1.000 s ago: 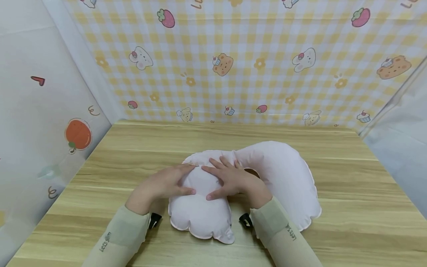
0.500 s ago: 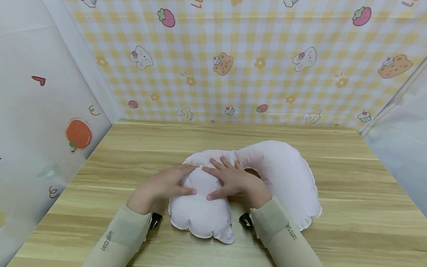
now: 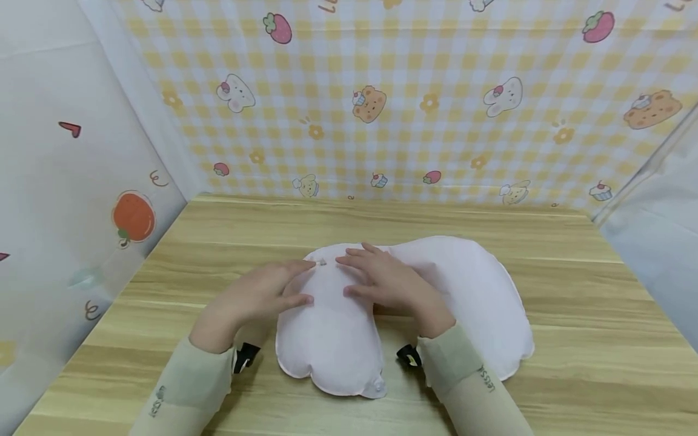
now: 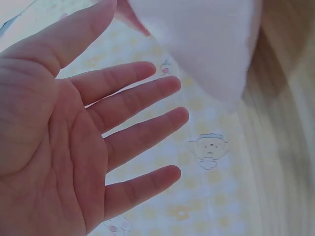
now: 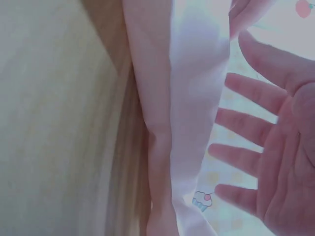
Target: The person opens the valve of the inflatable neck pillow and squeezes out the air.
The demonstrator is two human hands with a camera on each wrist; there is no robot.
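A pale pink U-shaped inflatable neck pillow [image 3: 327,327] lies on the wooden table with its curve at the back. A small valve [image 3: 322,262] shows near its back left edge, and a clear tab [image 3: 376,387] sticks out at the front corner of the left arm. Over that arm's left side my left hand [image 3: 256,293] hovers, fingers extended. My right hand [image 3: 392,278] is above its inner side, fingers spread. Each palm faces the pillow with nothing held. In both wrist views a gap shows between palm and pillow.
The wooden table [image 3: 589,315] reaches back to a yellow checked cloth [image 3: 458,139] with cartoon prints. A white printed cloth [image 3: 43,200] hangs along the left side, and another pale sheet [image 3: 665,200] hangs at the right. Black wrist devices [image 3: 246,357] sit at both cuffs.
Both hands have lifted off the pillow, where they were pressing its left arm. That arm now looks smoother and rounder, and the valve is uncovered.
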